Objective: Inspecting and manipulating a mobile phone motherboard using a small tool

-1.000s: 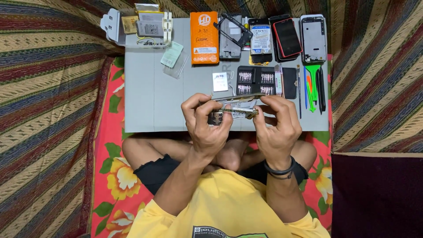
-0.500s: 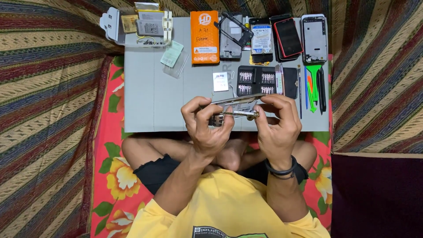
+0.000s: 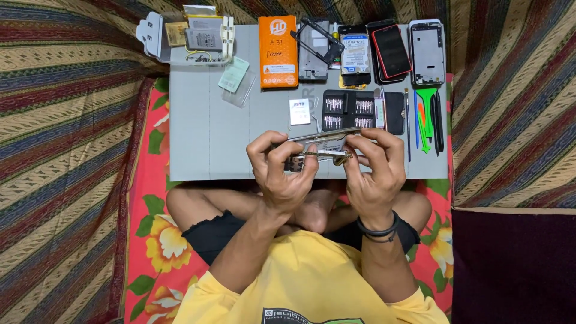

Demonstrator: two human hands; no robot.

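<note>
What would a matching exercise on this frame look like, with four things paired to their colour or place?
Things:
1. box
2. bit set
3. pry tool
4. phone frame

Descriptions:
A. green, at the mat's right edge
B. held between left hand and right hand
C. orange, at the mat's far edge
D. black case, just beyond the hands

Pairs: 1-C, 2-D, 3-A, 4-B

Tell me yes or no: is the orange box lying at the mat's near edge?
No, the orange box lies at the far edge of the grey mat.
</note>
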